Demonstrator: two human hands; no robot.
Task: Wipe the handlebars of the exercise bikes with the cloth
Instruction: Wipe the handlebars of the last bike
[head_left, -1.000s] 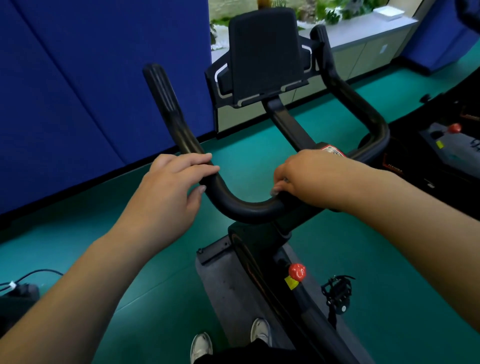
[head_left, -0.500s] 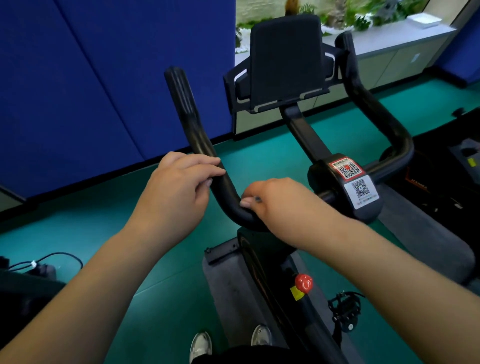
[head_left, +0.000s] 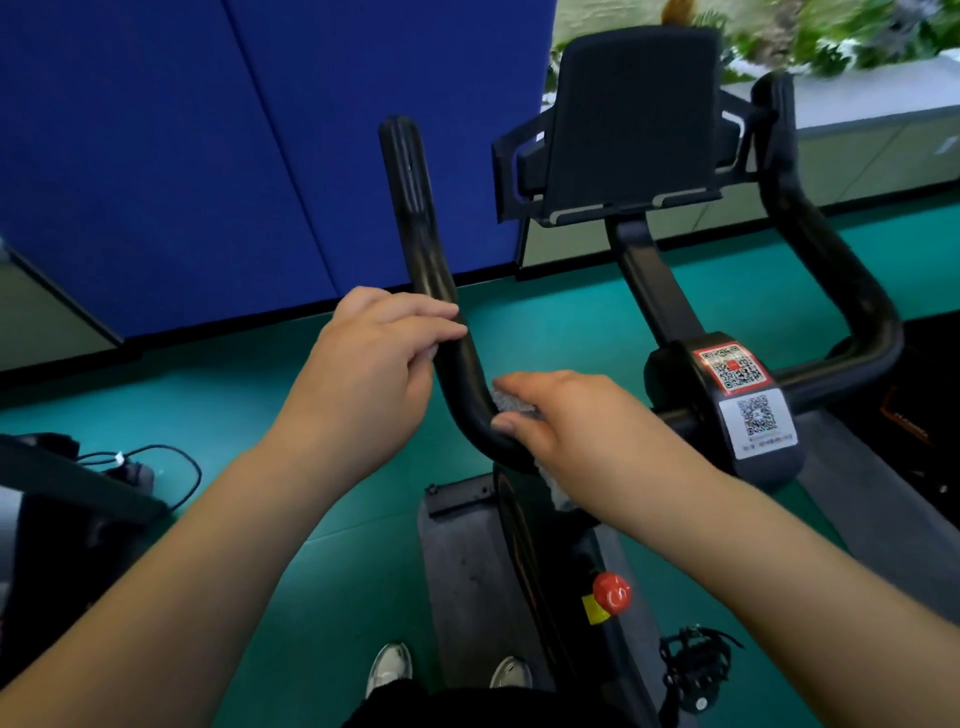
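Cloth (head_left: 511, 402), pale grey, mostly hidden under right hand (head_left: 561, 421), wrapped on the lower bend of the handlebars (head_left: 467, 395) left of the centre clamp; a tuft hangs below the bar; right hand's fingers curl over cloth and bar together; left hand (head_left: 374, 374) grips the bare bar just above, fingers curled round it, touching no cloth; the left horn's long axis runs up and away from the cloth toward its ribbed tip; judged next stroke follows that axis, so the left hand sits in its path; right horn well apart beyond the QR label (head_left: 732, 366)
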